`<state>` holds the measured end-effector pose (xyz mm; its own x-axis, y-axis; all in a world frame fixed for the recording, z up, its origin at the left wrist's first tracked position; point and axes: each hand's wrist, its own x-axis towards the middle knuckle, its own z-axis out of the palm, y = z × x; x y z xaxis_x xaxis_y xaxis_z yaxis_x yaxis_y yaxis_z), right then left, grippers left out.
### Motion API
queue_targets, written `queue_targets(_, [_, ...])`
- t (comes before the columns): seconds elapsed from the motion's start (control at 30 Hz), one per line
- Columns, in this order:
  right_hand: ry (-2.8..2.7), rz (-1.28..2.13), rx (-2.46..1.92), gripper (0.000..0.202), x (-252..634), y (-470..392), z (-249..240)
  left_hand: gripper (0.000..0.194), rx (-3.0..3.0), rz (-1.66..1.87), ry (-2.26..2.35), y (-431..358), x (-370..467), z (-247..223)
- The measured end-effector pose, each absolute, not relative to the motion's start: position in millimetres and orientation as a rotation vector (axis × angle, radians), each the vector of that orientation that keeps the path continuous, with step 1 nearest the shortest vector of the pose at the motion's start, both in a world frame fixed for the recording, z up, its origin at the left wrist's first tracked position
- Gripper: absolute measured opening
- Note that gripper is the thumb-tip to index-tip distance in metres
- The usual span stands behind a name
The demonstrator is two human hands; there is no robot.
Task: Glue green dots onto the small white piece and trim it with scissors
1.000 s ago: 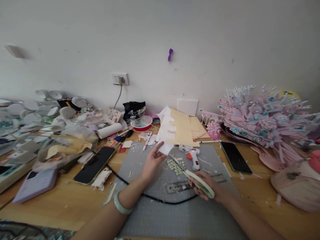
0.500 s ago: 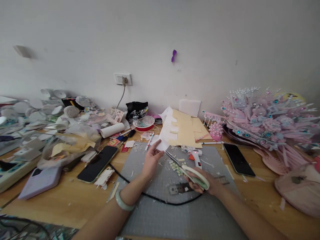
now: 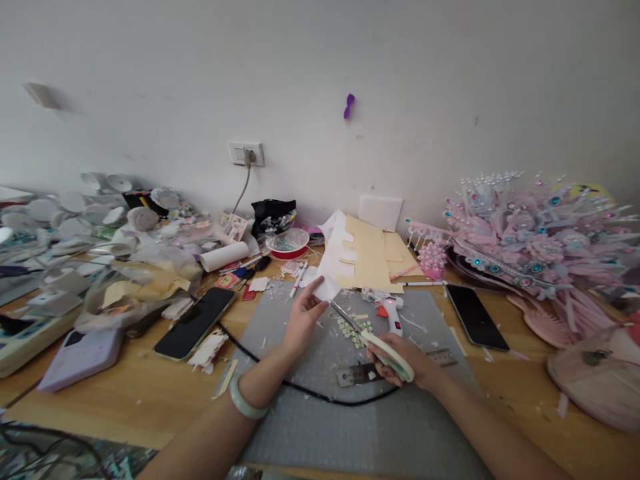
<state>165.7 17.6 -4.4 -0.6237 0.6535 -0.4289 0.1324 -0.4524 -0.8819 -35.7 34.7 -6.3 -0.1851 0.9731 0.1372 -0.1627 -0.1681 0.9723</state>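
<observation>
Between its thumb and fingers, my left hand (image 3: 303, 319) pinches a small piece of white paper (image 3: 327, 288). My right hand (image 3: 397, 360) grips a pair of scissors (image 3: 387, 355) by the pale green handles. The scissors' blades point up and left, their tips at the paper's lower edge beside my left thumb. Below both hands lies a grey cutting mat (image 3: 320, 427). A metal ruler (image 3: 355, 375) rests partly under my right hand. Just beyond the blades are small green-and-white pieces (image 3: 357, 331) and a white glue gun (image 3: 394, 313).
Cut cream cardboard (image 3: 370, 257) lies behind the mat. A black phone (image 3: 195, 323) is on the left, another phone (image 3: 476, 317) on the right. Pink beaded ornaments (image 3: 540, 240) pile up at right. A black cable (image 3: 325, 399) crosses the mat.
The scissors' handles have drawn closer together in my right hand. My left hand keeps hold of the paper in nearly the same spot.
</observation>
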Motion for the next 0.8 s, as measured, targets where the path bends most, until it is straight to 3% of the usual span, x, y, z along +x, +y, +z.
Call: queue_targets(0.8, [-1.32,2.061,-1.204,0.035,167.1,16.3,-4.7,0.057,1.062,1.534,1.137,34.6,-36.7,-6.6])
